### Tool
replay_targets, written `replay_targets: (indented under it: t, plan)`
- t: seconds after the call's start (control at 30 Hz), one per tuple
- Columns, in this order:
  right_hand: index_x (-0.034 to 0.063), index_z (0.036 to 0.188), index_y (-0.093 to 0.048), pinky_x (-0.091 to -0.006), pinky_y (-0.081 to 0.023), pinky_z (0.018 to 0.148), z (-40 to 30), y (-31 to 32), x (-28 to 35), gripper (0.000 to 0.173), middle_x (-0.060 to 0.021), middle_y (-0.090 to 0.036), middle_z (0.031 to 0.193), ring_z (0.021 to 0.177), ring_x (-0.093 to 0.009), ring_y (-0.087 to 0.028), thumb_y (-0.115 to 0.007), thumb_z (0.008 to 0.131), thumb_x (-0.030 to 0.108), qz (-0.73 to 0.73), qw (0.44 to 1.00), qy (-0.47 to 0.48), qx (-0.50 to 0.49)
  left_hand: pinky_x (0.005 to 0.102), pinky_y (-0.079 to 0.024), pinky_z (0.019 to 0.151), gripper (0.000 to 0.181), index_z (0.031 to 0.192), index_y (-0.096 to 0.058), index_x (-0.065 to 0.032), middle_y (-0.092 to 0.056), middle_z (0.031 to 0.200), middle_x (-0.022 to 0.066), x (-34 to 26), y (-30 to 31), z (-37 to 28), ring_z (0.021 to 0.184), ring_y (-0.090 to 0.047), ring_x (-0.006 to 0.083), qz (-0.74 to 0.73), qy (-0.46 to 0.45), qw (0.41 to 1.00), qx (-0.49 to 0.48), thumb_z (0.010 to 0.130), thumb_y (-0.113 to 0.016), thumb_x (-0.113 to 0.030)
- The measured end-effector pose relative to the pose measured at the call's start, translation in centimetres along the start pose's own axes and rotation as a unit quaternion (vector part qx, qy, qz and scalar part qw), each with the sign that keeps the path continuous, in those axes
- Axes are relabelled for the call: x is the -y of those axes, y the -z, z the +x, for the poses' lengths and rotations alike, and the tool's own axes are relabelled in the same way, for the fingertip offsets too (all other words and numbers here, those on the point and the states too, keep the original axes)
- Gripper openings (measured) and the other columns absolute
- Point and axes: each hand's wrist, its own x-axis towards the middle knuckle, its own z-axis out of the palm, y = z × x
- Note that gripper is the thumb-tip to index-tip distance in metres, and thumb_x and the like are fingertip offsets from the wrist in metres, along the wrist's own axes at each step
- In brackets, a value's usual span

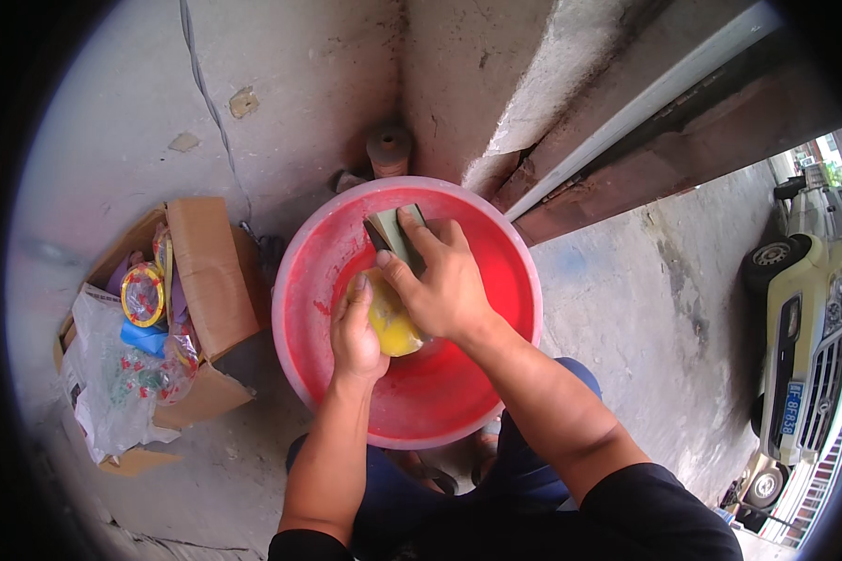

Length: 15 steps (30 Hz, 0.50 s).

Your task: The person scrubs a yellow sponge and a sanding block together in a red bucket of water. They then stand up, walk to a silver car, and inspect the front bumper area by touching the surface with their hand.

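My left hand (356, 340) grips a rounded yellow piece (398, 326) with grey, worn-looking patches, its thumb pressed along the near side. The piece's underside is hidden. In my right hand (449, 280) is a folded grey-green sheet (393, 231), which looks like sandpaper; thumb and fingers pinch it from above. The sheet's lower end lies close to the upper edge of the yellow piece, and I cannot tell whether they touch. Both hands are over a red plastic basin (523, 301) standing in front of my knees. Pale residue marks the basin's inner wall.
Left of the basin stands an open cardboard box (207, 273) holding plastic wrap and a yellow-rimmed round item (143, 294). Behind the basin are a small cylindrical object (389, 151) and concrete walls with a hanging twisted cable (210, 105). A vehicle (814, 308) is parked at right.
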Motion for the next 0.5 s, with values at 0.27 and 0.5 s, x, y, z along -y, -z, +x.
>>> replay_targets:
  t: [0.27, 0.5]
  plan:
    - [-0.004, 0.127, -0.054, -0.0447, -0.048, 0.085, -3.7, 0.5, -1.6, 0.058, -0.0311, -0.05, 0.108, 0.097, -0.043, -0.055, -0.067, 0.082, 0.029, -0.003, 0.996, 0.082, -0.036, 0.0359, -0.047, 0.092, 0.039, 0.119, -0.055, 0.0001, -0.06, 0.113, 0.0122, 0.2, -0.1, -0.2, 0.105, -0.059, 0.0217, 0.04, 0.006, 0.999, 0.02, 0.1, -0.04, -0.031]
    - [-0.003, 0.128, -0.054, -0.0466, -0.049, 0.089, -8.7, 0.3, -0.7, 0.059, -0.0316, -0.047, 0.113, 0.102, -0.044, -0.056, -0.069, 0.082, 0.03, 0.01, 0.996, 0.086, 0.011, 0.0318, -0.048, 0.087, 0.038, 0.113, -0.061, 0.0007, -0.065, 0.106, 0.0113, -0.6, 1.1, -0.5, 0.097, -0.062, 0.019, 0.079, 0.022, 0.997, 0.017, 0.099, -0.046, -0.032]
